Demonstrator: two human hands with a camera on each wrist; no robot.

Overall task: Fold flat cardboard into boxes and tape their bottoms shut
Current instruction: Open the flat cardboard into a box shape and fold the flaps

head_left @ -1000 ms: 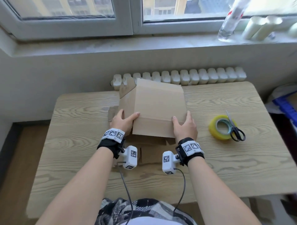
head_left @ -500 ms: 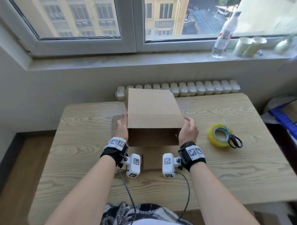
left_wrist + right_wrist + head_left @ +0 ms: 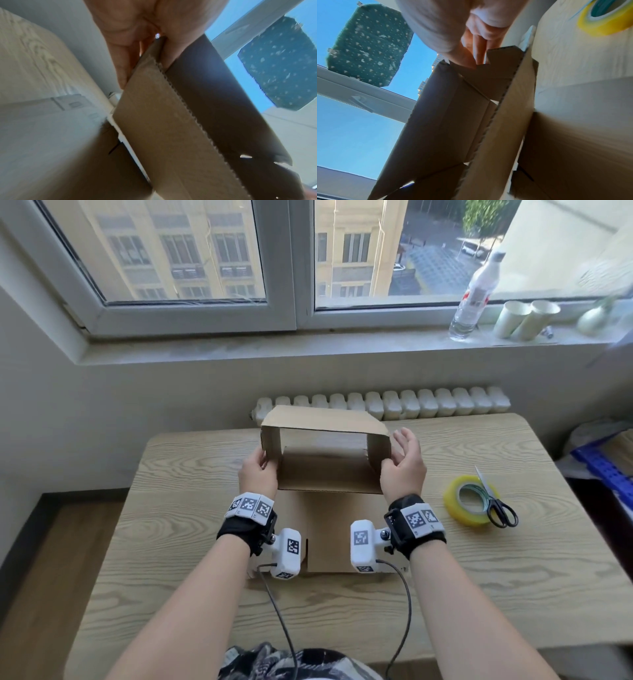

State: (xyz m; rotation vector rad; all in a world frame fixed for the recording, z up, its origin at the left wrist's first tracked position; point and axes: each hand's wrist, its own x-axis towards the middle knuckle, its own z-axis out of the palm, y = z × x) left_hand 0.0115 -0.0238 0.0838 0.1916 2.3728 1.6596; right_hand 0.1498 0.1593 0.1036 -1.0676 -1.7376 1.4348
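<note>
A brown cardboard box (image 3: pixel 322 421), opened into a tube, is held up over the wooden table (image 3: pixel 191 508) with its open end facing me. My left hand (image 3: pixel 257 474) pinches the left side flap; in the left wrist view the left hand (image 3: pixel 123 33) has its thumb and fingers clamped on the edge of the box (image 3: pixel 171 121). My right hand (image 3: pixel 404 470) holds the right side flap, thumb in front, fingers spread behind. Up close, the right hand (image 3: pixel 453 27) pinches the flap's top corner of the box (image 3: pixel 445 115).
More flat cardboard (image 3: pixel 329 539) lies on the table under my wrists. A yellow tape roll (image 3: pixel 467 505) with black scissors (image 3: pixel 498 508) on it sits to the right. A radiator (image 3: pixel 411 405) runs behind the table. A bottle (image 3: pixel 474 292) and cups (image 3: pixel 524 318) stand on the windowsill.
The box was lying with a panel up under my palms; it is now lifted and turned so its open end faces me. Both hands moved from its top to the side flaps.
</note>
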